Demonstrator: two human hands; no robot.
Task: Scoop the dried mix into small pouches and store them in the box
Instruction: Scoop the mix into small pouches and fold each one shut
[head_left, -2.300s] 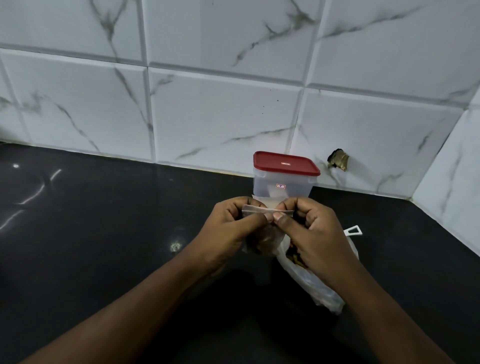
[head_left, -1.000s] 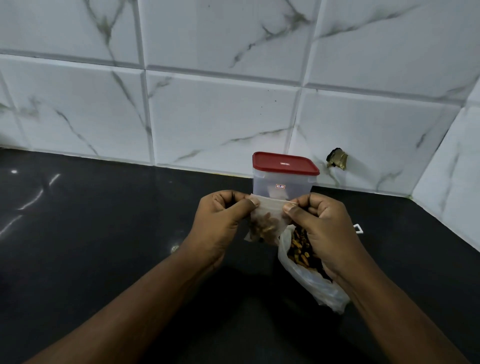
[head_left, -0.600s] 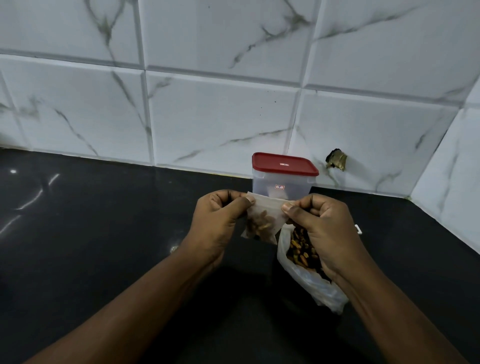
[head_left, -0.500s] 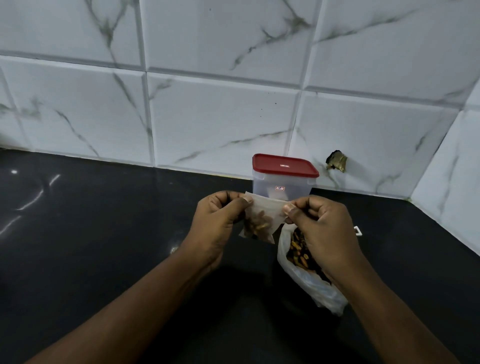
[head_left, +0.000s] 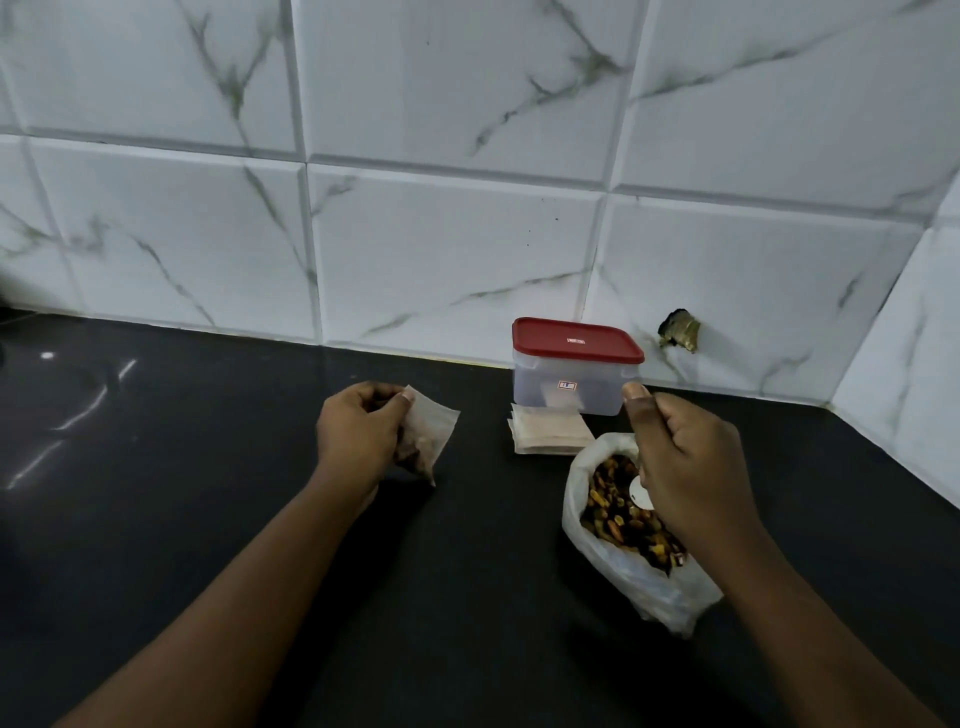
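Note:
My left hand (head_left: 358, 436) pinches a small filled pouch (head_left: 426, 436) by its top, low over the black counter at centre left. My right hand (head_left: 685, 462) hovers with curled fingers and nothing in it, above the open white bag of dried mix (head_left: 623, 525). A bit of a white scoop (head_left: 640, 493) shows inside the bag. A stack of flat pouches (head_left: 550, 431) lies in front of the clear box (head_left: 566, 387), whose red lid (head_left: 574, 340) is on.
The black counter (head_left: 208, 519) runs left and toward me. White marble-look tiles (head_left: 441, 249) form the back wall, and a side wall (head_left: 904, 364) closes the corner at right. A brass fitting (head_left: 680, 335) sticks out of the wall right of the box.
Both hands held the pouch together in front of the box. Now my right hand has let go and my left hand has carried the pouch off to the left and lower.

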